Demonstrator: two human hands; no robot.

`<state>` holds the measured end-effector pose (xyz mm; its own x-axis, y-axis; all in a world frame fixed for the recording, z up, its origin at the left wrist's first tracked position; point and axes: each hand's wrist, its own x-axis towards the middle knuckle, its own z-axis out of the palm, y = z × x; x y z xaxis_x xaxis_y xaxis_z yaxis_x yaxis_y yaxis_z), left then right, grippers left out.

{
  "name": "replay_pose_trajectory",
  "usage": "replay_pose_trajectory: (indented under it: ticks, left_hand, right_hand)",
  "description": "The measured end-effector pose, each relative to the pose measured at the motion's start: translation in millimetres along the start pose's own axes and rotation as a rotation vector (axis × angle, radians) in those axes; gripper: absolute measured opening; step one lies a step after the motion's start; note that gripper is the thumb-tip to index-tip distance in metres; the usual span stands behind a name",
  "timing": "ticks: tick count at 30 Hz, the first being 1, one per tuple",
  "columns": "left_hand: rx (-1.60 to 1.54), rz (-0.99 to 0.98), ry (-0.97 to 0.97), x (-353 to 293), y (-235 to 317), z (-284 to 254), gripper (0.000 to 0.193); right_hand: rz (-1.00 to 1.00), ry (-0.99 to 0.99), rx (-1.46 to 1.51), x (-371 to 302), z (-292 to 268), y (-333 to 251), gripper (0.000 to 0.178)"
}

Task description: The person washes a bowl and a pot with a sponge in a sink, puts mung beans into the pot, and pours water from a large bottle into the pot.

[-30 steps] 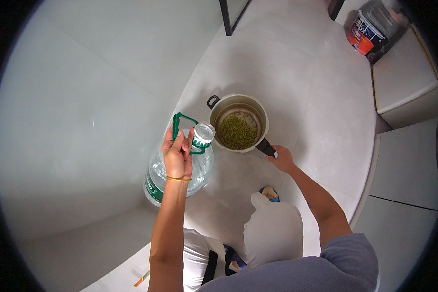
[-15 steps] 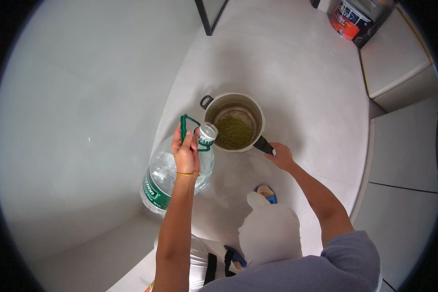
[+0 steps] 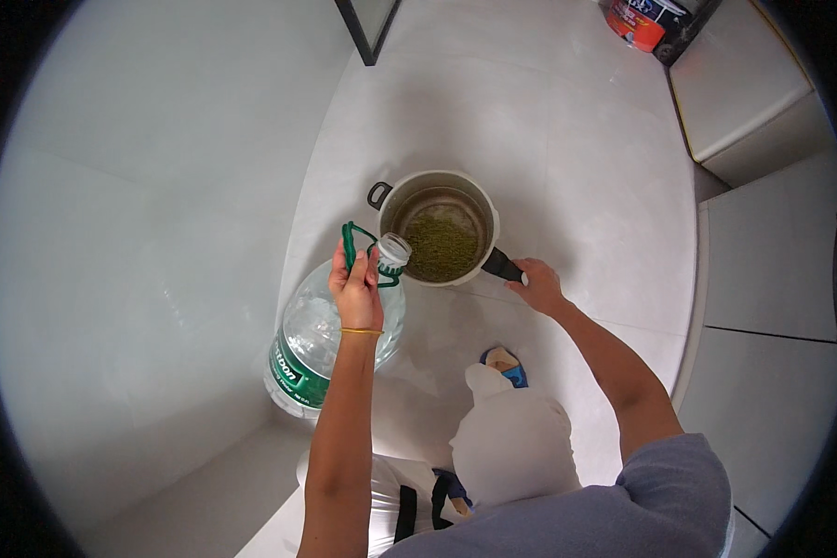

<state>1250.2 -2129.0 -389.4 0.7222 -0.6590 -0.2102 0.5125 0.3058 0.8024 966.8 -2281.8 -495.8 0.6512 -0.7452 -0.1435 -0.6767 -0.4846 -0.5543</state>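
A large clear water jug (image 3: 339, 307) with a green label leans toward the pot, its uncapped mouth (image 3: 395, 247) at the pot's near left rim. My left hand (image 3: 355, 284) is closed round the jug's neck by its green carry handle (image 3: 349, 246). The pot (image 3: 486, 200) is light metal with a small black side handle. Small green beans (image 3: 442, 244), like mung beans, lie in its bottom, seemingly under shallow water. My right hand (image 3: 538, 286) is closed on the end of the pot's long black handle (image 3: 500, 264). Whether water is flowing from the jug I cannot tell.
The pot stands on a pale tiled floor (image 3: 604, 177). A smooth grey wall (image 3: 158, 214) runs along the left, cabinets (image 3: 763, 270) along the right. A red and black tub (image 3: 637, 26) is at the far right, a black-framed panel (image 3: 367, 37) at the far end. My blue sandal (image 3: 509, 367) is below the pot.
The whole view has shifted slightly, so the pot and floor sit a little farther left. Both hands keep their holds, and the jug stays tilted at the pot's rim.
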Motion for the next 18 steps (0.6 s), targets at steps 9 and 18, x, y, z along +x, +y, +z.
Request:
replay_pose_trajectory:
  ticks: [9,18]
  left_hand:
    - [0.011,-0.041,-0.005,2.1,0.3,-5.7,0.040]
    - [0.031,-0.091,0.012,6.3,-0.5,-5.9,0.040]
  right_hand:
    - [0.035,0.044,0.001,-5.2,-7.8,-14.0,0.043]
    - [0.027,-0.017,0.008,-1.0,-24.6,-28.6,0.043]
